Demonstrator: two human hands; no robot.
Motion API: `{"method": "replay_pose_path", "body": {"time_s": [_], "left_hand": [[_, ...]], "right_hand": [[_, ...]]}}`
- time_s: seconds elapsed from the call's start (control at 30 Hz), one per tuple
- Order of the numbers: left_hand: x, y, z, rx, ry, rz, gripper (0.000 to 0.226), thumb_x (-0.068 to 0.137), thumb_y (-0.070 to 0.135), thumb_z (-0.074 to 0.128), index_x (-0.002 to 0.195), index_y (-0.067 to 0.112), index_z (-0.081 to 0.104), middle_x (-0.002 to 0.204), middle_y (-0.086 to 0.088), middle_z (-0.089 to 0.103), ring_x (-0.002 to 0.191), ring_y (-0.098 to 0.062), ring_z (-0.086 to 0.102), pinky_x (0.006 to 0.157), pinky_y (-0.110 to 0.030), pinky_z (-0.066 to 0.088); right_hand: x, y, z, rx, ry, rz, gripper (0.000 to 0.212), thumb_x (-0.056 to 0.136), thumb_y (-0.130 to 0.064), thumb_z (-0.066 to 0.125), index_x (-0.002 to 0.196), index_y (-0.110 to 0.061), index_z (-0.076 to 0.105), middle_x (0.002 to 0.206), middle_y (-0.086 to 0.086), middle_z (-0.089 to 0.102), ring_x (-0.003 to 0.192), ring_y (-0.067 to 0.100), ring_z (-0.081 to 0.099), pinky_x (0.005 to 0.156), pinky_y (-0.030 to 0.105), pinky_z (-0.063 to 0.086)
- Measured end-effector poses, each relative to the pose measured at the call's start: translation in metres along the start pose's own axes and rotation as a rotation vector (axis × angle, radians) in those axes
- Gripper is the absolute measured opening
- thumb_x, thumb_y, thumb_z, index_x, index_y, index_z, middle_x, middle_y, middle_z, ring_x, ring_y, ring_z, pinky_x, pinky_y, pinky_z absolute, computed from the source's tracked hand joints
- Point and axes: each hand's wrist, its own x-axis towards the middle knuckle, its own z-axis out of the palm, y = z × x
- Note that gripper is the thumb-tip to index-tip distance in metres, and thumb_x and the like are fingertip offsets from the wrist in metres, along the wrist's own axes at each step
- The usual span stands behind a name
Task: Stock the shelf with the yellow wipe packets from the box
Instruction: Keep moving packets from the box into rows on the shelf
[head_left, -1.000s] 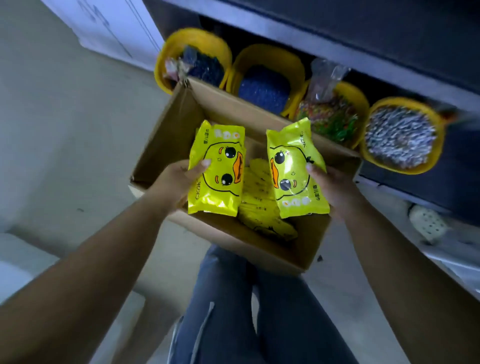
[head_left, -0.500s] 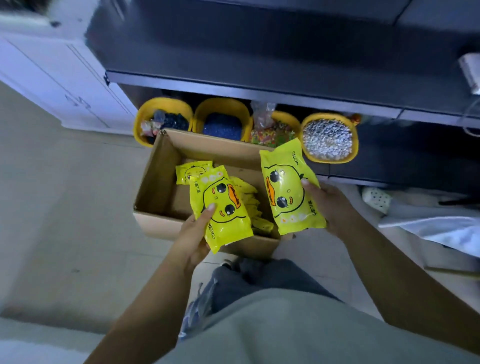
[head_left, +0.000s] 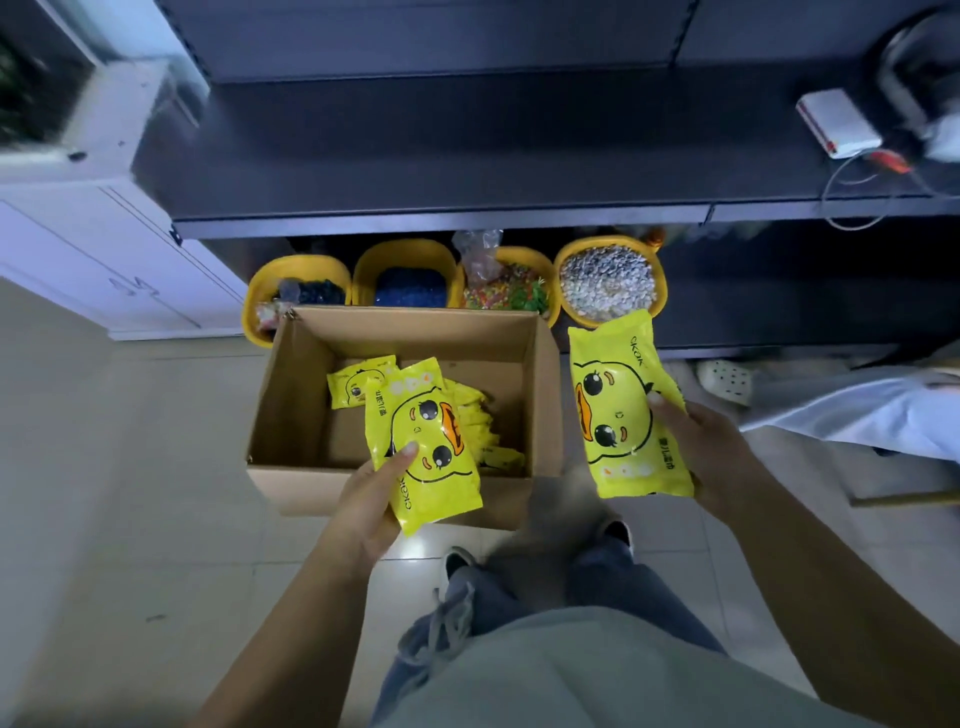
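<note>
Mid-carry, judging by the packets held above the box on the floor. Left hand gripped one packet over the box's near edge, thumb across its face. Right hand gripped a second packet just right of the box, fingers curled round its edge. More packets lay inside. Next move likely called for lifting both to the dark shelf above and laying them flat.

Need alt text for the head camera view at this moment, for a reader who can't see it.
Seen from above, a person's left hand and right hand each hold a yellow duck-face wipe packet, the left packet over an open cardboard box with more packets inside, the right packet beside it. Beyond stands a dark shelf above four yellow tubs.
</note>
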Motion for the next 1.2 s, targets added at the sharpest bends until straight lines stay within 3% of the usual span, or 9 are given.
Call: {"method": "replay_pose_path", "body": {"time_s": [0.13, 0.4, 0.63, 0.73, 0.83, 0.97, 1.07, 1.13, 1.2], "left_hand": [[-0.009, -0.016, 0.034, -0.037, 0.047, 0.06, 0.016, 0.091, 0.013, 0.05, 0.103, 0.014, 0.061, 0.087, -0.006, 0.074, 0.076, -0.022, 0.071, 0.067, -0.045, 0.057], [-0.032, -0.031, 0.134, -0.053, 0.145, 0.227, 0.016, 0.089, 0.016, 0.051, 0.101, 0.016, 0.062, 0.086, -0.005, 0.074, 0.077, -0.022, 0.071, 0.067, -0.042, 0.057], [-0.06, 0.01, 0.19, 0.175, 0.151, 0.388, 0.02, 0.079, 0.015, 0.064, 0.097, 0.008, 0.066, 0.097, -0.014, 0.071, 0.08, -0.023, 0.071, 0.069, -0.035, 0.059], [-0.067, 0.046, 0.207, 0.326, 0.106, 0.476, 0.051, 0.045, 0.043, 0.086, 0.086, 0.016, 0.074, 0.095, -0.013, 0.072, 0.079, -0.023, 0.071, 0.067, -0.037, 0.058], [-0.071, 0.085, 0.225, 0.444, 0.085, 0.566, 0.069, 0.022, 0.054, 0.088, 0.082, 0.023, 0.075, 0.09, -0.006, 0.074, 0.08, -0.023, 0.071, 0.064, -0.033, 0.057], [-0.076, 0.147, 0.251, 0.592, 0.087, 0.675, 0.067, 0.019, 0.059, 0.084, 0.076, 0.025, 0.075, 0.081, -0.004, 0.074, 0.073, -0.021, 0.071, 0.061, -0.029, 0.057], [-0.072, 0.196, 0.269, 0.704, 0.074, 0.751, 0.065, 0.024, 0.06, 0.083, 0.078, 0.025, 0.074, 0.082, -0.004, 0.074, 0.074, -0.021, 0.071, 0.063, -0.029, 0.056], [-0.065, 0.226, 0.281, 0.77, 0.048, 0.8, 0.051, 0.032, 0.06, 0.082, 0.072, 0.028, 0.075, 0.077, 0.001, 0.074, 0.069, -0.015, 0.071, 0.057, -0.022, 0.054], [-0.051, 0.259, 0.293, 0.792, 0.017, 0.823, 0.022, 0.054, 0.044, 0.079, 0.068, 0.027, 0.075, 0.073, 0.004, 0.074, 0.069, -0.011, 0.07, 0.06, -0.021, 0.056]], "right_hand": [[0.007, -0.003, -0.044, -0.009, -0.027, -0.032, 0.014, 0.091, -0.024, 0.053, 0.086, -0.018, 0.064, 0.072, -0.001, 0.072, 0.064, 0.02, 0.068, 0.057, 0.037, 0.057], [0.039, -0.06, -0.146, -0.249, -0.104, -0.221, 0.017, 0.089, -0.025, 0.057, 0.075, -0.021, 0.065, 0.077, 0.003, 0.068, 0.07, 0.021, 0.064, 0.073, 0.035, 0.051], [0.063, -0.131, -0.176, -0.355, -0.234, -0.34, 0.015, 0.084, -0.028, 0.063, 0.073, -0.02, 0.069, 0.064, -0.002, 0.071, 0.066, 0.022, 0.064, 0.064, 0.028, 0.051], [0.067, -0.175, -0.175, -0.387, -0.286, -0.418, 0.013, 0.084, -0.025, 0.064, 0.076, -0.016, 0.069, 0.055, -0.008, 0.068, 0.053, 0.013, 0.064, 0.054, 0.024, 0.05], [0.072, -0.22, -0.172, -0.438, -0.299, -0.512, 0.019, 0.082, -0.028, 0.066, 0.075, -0.01, 0.069, 0.063, 0.004, 0.069, 0.055, 0.017, 0.06, 0.057, 0.028, 0.045], [0.076, -0.285, -0.164, -0.5, -0.313, -0.652, 0.017, 0.083, -0.027, 0.064, 0.068, -0.02, 0.066, 0.05, -0.008, 0.065, 0.044, 0.005, 0.057, 0.041, 0.012, 0.041], [0.084, -0.335, -0.155, -0.522, -0.292, -0.717, 0.015, 0.081, -0.033, 0.065, 0.074, -0.021, 0.069, 0.066, -0.006, 0.071, 0.051, 0.007, 0.064, 0.055, 0.02, 0.053], [0.092, -0.363, -0.149, -0.553, -0.264, -0.738, 0.015, 0.081, -0.034, 0.065, 0.077, -0.021, 0.07, 0.07, -0.004, 0.072, 0.056, 0.011, 0.067, 0.061, 0.028, 0.056], [0.101, -0.395, -0.141, -0.599, -0.236, -0.773, 0.014, 0.082, -0.035, 0.064, 0.075, -0.024, 0.069, 0.063, -0.008, 0.071, 0.053, 0.007, 0.065, 0.051, 0.018, 0.053]]}}
